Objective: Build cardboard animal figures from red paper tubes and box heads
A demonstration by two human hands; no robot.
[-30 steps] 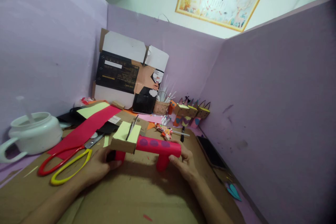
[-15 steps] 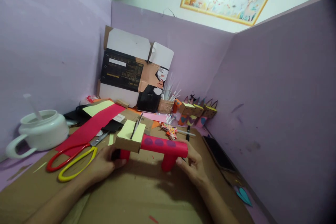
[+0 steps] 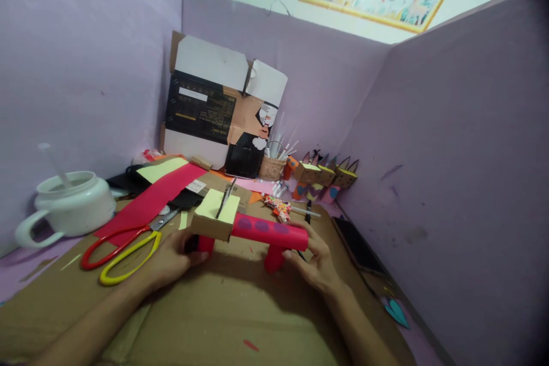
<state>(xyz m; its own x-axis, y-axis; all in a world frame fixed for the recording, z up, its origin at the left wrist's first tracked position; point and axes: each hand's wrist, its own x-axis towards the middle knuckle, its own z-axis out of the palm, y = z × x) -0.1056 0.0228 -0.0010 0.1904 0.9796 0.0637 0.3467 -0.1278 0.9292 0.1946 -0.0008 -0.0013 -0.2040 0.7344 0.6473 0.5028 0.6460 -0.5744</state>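
Observation:
A paper animal (image 3: 271, 231) stands in front of me on the cardboard. Its body is a red tube with purple spots, carried on red tube legs. At its left end sits a cardboard box head (image 3: 214, 229) with a pale yellow top and upright ears. My left hand (image 3: 180, 254) is closed round the front leg below the head, with its fingertips partly hidden. At the other end, my right hand (image 3: 314, 257) grips the back of the body, thumb by the rear leg. Scissors (image 3: 124, 249) with red and yellow handles lie beside my left hand.
A white mug (image 3: 72, 206) stands at the left beside a long red paper strip (image 3: 158, 197). Behind are an unfolded box (image 3: 206, 103), a basket (image 3: 272, 168) of pens and several finished paper animals (image 3: 326, 177). A phone (image 3: 358, 246) lies along the right wall.
The view has tipped slightly down, so everything sits a little higher in the picture. Both hands keep their hold on the paper animal, which has hardly moved.

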